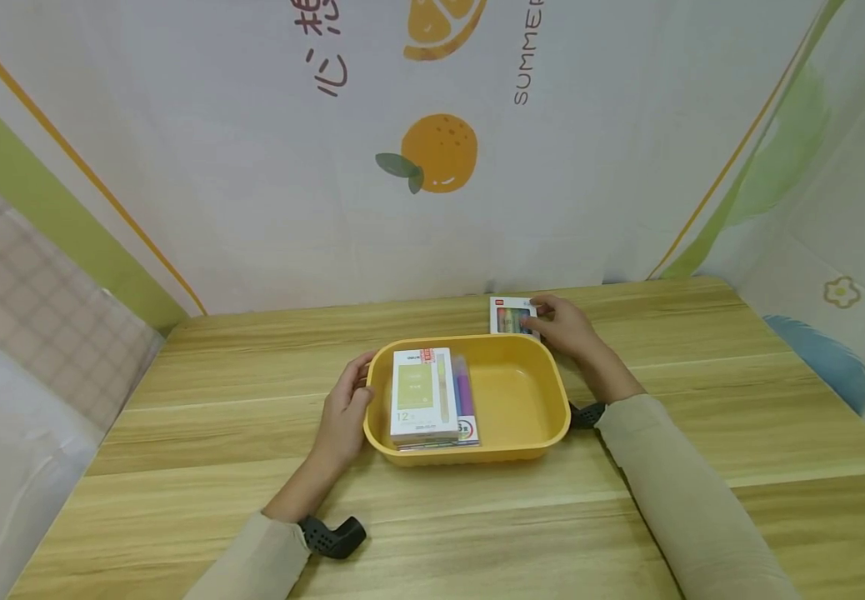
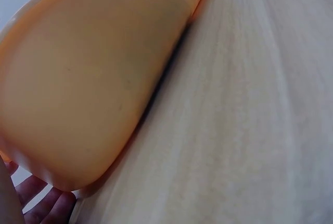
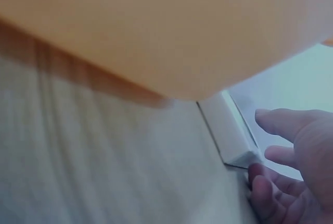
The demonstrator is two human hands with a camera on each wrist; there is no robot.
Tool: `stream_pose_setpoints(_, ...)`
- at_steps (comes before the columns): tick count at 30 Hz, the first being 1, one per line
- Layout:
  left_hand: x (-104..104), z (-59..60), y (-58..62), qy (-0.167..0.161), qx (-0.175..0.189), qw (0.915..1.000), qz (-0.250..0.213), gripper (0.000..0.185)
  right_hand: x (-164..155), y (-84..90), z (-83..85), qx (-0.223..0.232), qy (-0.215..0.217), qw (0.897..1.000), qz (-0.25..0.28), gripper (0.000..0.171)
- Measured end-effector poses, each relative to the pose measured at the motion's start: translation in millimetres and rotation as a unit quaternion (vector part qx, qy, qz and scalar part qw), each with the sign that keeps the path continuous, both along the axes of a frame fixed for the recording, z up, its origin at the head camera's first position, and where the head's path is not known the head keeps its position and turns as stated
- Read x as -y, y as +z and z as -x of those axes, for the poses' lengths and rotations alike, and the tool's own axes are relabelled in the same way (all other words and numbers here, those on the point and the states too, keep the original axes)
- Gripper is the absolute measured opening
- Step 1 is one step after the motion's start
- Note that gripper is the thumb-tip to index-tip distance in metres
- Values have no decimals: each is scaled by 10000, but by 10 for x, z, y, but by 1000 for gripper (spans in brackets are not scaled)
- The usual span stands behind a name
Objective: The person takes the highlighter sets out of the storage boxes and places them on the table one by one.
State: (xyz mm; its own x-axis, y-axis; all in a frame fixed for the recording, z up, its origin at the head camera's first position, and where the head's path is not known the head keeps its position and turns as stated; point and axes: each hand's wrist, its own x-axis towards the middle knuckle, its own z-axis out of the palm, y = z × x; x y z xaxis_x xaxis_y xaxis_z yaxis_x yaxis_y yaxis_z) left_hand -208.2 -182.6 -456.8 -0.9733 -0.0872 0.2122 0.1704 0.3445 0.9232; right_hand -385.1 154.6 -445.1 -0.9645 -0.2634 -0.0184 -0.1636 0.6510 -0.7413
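Resting against the tray's [image 1: 467,346] left wall, the left hand [image 1: 346,410] is seen with its fingers curled round the rim, so the tray is held steady at that side. The right hand [image 1: 566,327] is laid at the right edge of the small box [image 1: 512,317]; its fingertips [image 3: 260,181] are seen touching the box's corner in the right wrist view, but whether the box is yet pinched or only touched cannot be told. The box lies flat on the table [image 1: 215,400], just beyond the tray's far rim, at about one o'clock from the tray's middle.

As a judgement, the work is taken to be well under way: two packs are already stacked in the tray's left half, a white carton [image 1: 423,394] on top and a purple-marked pack [image 1: 466,406] partly covered beneath it, while the right half is bare. The small box is the one item seen outside the tray.

The box is white, flat and rectangular, with a row of colours printed on its face and a small red mark at its top. The tray is yellow, shallow and round-cornered.
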Motion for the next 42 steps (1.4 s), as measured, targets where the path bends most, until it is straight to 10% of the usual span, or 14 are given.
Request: stream_pose_setpoints(42,1,-13,19,12,31,10000,29,51,-88,741,-293,144,1363,9874,-796,60)
